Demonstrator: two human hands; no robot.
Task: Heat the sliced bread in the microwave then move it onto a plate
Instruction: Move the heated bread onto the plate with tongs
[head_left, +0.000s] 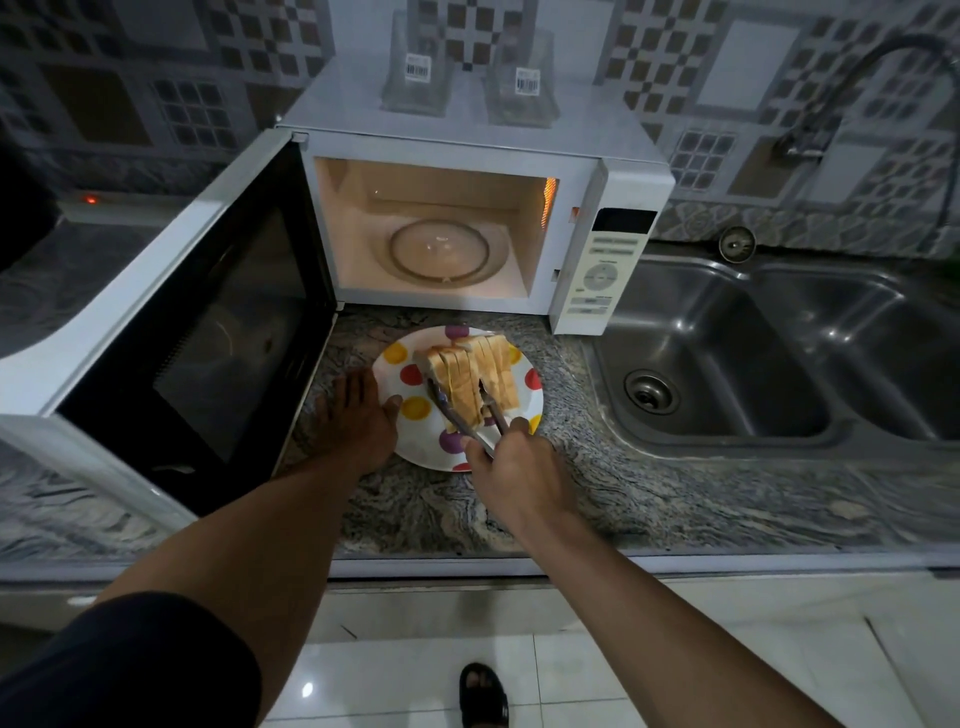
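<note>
A row of bread slices lies on a white plate with coloured dots, which stands on the granite counter in front of the microwave. My right hand grips metal tongs whose two arms straddle the near end of the bread. My left hand lies flat on the counter with its thumb touching the plate's left rim. The microwave door is swung wide open to the left. Inside, the light is on and the glass turntable holds nothing.
A steel double sink with a tap lies to the right. Two clear glass containers stand on top of the microwave. The open door blocks the counter to the left. A sandalled foot shows on the tiled floor below.
</note>
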